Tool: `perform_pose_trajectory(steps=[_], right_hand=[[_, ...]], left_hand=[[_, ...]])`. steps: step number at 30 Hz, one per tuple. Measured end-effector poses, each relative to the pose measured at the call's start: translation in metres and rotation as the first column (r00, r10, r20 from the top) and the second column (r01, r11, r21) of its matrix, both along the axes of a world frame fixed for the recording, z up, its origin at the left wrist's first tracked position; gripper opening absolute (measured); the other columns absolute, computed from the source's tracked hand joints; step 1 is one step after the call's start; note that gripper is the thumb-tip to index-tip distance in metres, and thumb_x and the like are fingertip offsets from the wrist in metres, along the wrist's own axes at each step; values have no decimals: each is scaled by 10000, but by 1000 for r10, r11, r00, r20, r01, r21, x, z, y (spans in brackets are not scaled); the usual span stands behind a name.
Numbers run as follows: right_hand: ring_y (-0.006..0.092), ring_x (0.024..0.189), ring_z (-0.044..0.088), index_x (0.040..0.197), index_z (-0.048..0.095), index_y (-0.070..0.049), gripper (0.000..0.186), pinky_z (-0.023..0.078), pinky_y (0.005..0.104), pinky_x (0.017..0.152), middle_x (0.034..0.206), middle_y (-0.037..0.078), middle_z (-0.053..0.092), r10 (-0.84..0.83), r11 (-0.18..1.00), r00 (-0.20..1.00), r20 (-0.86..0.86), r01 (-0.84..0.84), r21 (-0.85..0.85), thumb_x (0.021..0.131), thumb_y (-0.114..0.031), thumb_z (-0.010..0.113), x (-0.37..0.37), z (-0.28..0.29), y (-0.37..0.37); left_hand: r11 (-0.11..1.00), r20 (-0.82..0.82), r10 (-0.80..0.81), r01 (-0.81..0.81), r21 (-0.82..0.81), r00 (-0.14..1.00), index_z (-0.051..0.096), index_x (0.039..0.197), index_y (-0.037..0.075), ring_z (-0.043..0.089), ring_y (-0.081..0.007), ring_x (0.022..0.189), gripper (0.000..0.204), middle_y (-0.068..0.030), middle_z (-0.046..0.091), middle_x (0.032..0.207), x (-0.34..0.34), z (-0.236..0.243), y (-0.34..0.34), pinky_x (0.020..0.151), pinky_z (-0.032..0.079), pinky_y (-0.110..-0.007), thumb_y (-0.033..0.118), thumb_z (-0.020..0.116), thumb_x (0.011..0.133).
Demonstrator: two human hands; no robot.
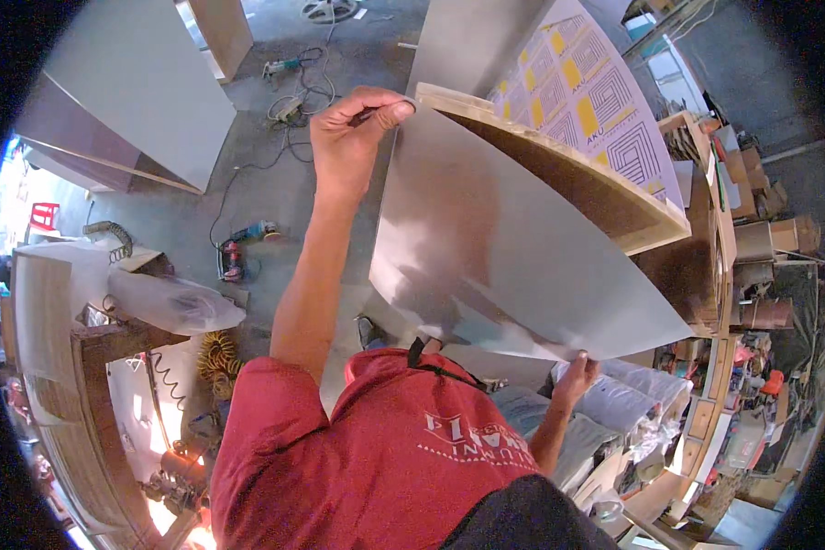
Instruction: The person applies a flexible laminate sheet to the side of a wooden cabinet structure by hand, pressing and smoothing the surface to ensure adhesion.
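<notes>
A large glossy grey sheet (532, 247), thin and shiny enough to mirror dark shapes, slants in front of my body. My left hand (353, 137) is raised and pinches its upper left corner between thumb and fingers. Lower down on the right, my right hand (577, 374) grips the near edge, thumb on top. Just behind the sheet stands a wooden box-like piece (642, 220) with pale raw edges; the sheet's far edge runs along it, and I cannot tell whether they touch. The sheet hides much of that piece.
A patterned yellow-and-white board (587, 101) leans behind. On the floor at left lie power tools (238, 261) and cables. A large pale panel (137, 82) stands upper left, a wooden bench (92, 357) lower left. Plastic-wrapped rolls (614, 394) and cluttered shelving (706, 403) are at right.
</notes>
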State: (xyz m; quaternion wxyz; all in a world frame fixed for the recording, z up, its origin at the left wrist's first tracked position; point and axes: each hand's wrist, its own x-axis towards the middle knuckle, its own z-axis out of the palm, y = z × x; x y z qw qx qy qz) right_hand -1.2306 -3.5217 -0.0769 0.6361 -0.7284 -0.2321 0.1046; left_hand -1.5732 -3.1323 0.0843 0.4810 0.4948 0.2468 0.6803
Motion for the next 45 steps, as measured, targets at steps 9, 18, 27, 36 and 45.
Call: perform_pose_trajectory(steps=[9, 18, 27, 36, 45], right_hand=[[137, 880, 506, 1106, 539, 10, 265, 405, 288, 796, 1001, 47, 574, 56, 996, 998, -12, -55, 65, 881, -131, 532, 1, 3, 2], [126, 920, 500, 1111, 565, -24, 283, 402, 273, 830, 1014, 27, 572, 63, 993, 992, -108, -52, 107, 869, -159, 618, 17, 0, 15], [115, 858, 526, 1055, 590, -23, 257, 418, 275, 783, 940, -8, 592, 182, 980, 979, -94, -173, 97, 832, -117, 676, 66, 8, 74], [111, 870, 548, 1073, 592, -26, 281, 425, 256, 792, 958, -5, 613, 328, 909, 941, -85, -289, 302, 821, -108, 686, 88, -2, 101], [120, 884, 548, 1033, 599, -24, 241, 429, 273, 796, 943, 16, 617, 330, 921, 933, -142, -285, 267, 823, -113, 679, 104, -3, 109]], left_hand=[[998, -72, -18, 13, -62, 997, 699, 855, 38, 563, -69, 739, 91, -6, 651, 791, -4, -1, 1, 684, 445, -201, 25, 726, 770], [996, -199, 7, 11, 90, 980, 682, 924, 44, 547, -73, 764, 153, 7, 601, 849, -1, 20, -9, 678, 443, -204, -2, 702, 780], [944, -612, 101, 118, 307, 784, 673, 875, 17, 539, -72, 743, 115, -7, 590, 834, -16, 52, 2, 653, 425, -202, -13, 696, 767], [981, -564, 114, -2, 195, 818, 651, 858, 4, 550, -86, 751, 69, -6, 598, 852, -8, 45, -13, 691, 440, -216, 32, 687, 807], [974, -566, 162, -41, 221, 808, 658, 866, 22, 554, -95, 828, 35, -10, 598, 877, 3, 39, -12, 757, 450, -239, 31, 662, 832]])
